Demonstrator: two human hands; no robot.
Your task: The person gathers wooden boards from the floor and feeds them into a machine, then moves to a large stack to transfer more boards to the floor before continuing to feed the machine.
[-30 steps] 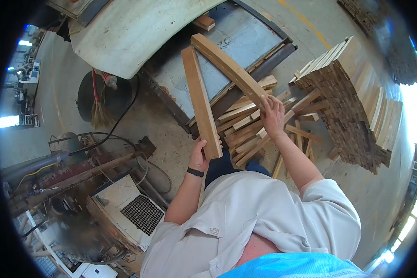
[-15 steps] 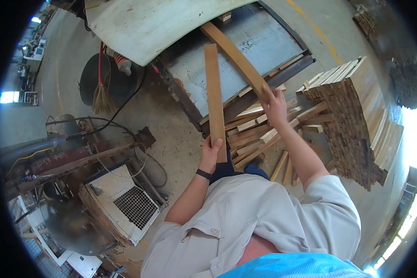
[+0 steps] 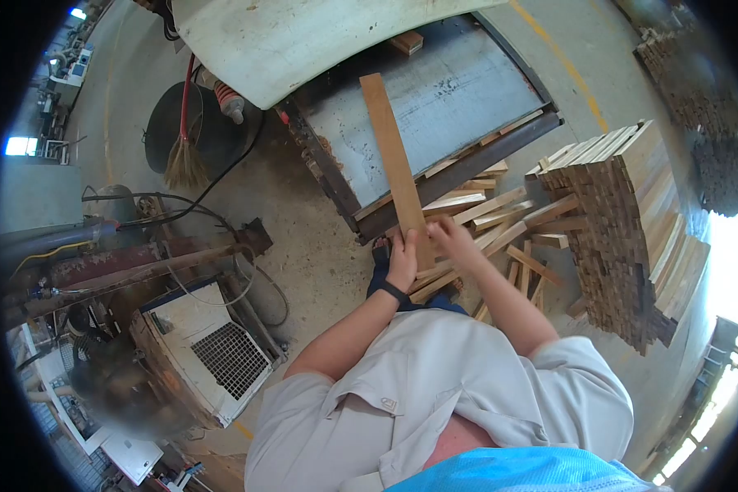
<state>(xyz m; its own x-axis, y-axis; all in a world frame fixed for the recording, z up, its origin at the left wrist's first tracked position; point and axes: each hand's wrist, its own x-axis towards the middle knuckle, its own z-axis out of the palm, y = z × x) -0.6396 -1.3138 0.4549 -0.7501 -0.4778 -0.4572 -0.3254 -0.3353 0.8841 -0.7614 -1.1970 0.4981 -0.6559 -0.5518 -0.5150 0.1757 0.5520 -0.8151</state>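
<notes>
A long, flat wooden board (image 3: 392,156) slants from my body up over the metal table. My left hand (image 3: 403,261) is closed around its near end, thumb on top. Beside the board's right edge is my right hand (image 3: 455,244), fingers curled in against it; what they grip, if anything, is hidden. Below both hands, loose wooden strips (image 3: 490,215) lie in a heap. The metal table (image 3: 459,82) is under the board's far part.
A short wood piece (image 3: 407,43) lies under the pale cover (image 3: 320,41). To the right stands a tall stack of strips (image 3: 607,230). At left are a broom (image 3: 185,164), a dark round tub (image 3: 160,135), hoses and a white box with a grille (image 3: 231,361).
The board in my left hand has swung to the right. My right hand has come down and left, beside it; the second board it held over the table no longer shows there.
</notes>
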